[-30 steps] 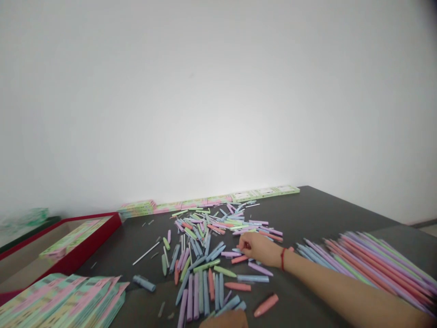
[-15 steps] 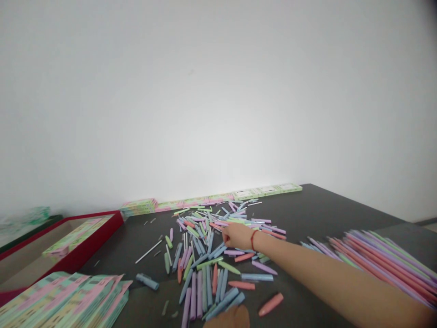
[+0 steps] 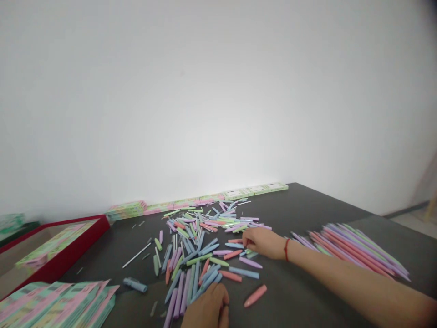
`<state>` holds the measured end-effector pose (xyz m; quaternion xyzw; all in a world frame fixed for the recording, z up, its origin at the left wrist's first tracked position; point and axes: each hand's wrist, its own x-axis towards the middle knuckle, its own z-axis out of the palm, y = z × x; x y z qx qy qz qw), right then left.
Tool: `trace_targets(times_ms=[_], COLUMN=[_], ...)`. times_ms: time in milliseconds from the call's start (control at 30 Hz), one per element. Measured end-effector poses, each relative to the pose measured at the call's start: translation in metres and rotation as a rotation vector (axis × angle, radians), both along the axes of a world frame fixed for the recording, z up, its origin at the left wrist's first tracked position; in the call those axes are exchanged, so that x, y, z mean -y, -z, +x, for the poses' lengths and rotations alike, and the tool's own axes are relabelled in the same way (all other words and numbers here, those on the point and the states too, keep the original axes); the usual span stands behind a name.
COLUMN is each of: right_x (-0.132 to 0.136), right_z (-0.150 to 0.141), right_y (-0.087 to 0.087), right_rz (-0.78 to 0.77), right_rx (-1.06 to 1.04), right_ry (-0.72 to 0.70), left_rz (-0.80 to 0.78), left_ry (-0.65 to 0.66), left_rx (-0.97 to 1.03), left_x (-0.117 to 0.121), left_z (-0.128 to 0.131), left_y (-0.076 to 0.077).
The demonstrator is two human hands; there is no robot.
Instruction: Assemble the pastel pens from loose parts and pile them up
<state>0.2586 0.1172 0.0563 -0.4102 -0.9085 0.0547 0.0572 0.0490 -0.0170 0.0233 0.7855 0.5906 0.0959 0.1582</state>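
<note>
A pile of pastel pen parts [image 3: 191,250], caps and barrels in blue, purple, green and coral, spreads over the dark table. My right hand [image 3: 262,241], with a red string at the wrist, is at the pile's right side. Its fingers are curled down among the parts, and what they pinch, if anything, is hidden. At the bottom, my left hand [image 3: 206,310] is closed beside the near blue and purple barrels; its fingertips are mostly out of sight. A coral pen piece [image 3: 255,296] lies alone to its right.
Long pastel pens [image 3: 355,250] lie bundled on the right, beside my right forearm. A red box [image 3: 85,241] holding printed packs stands left, with fanned printed sleeves [image 3: 61,305] in front. Flat printed boxes [image 3: 191,202] line the wall. A blue cap [image 3: 135,284] lies apart.
My right hand has moved right and slightly nearer across the pile. More of my left hand has come into view at the bottom. The view has shifted a little to the right.
</note>
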Motion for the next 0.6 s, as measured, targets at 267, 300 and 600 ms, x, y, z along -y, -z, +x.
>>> trace_targets(times_ms=[267,300,600], right_x=[0.005,0.004,0.040], right_z=[-0.039,-0.042,-0.015], right_y=[0.006,0.007,0.001], right_rz=[0.037,0.042,0.034], right_rx=[0.078,0.089,0.044], right_ry=[-0.058,-0.051,0.038], left_rz=[0.029,0.031,0.028], left_ry=[0.024,0.024,0.024], left_rx=[0.008,0.007,0.014], left_x=[0.003,0.004,0.003], left_z=[-0.001,-0.001,-0.001], left_y=[-0.001,-0.001,0.002])
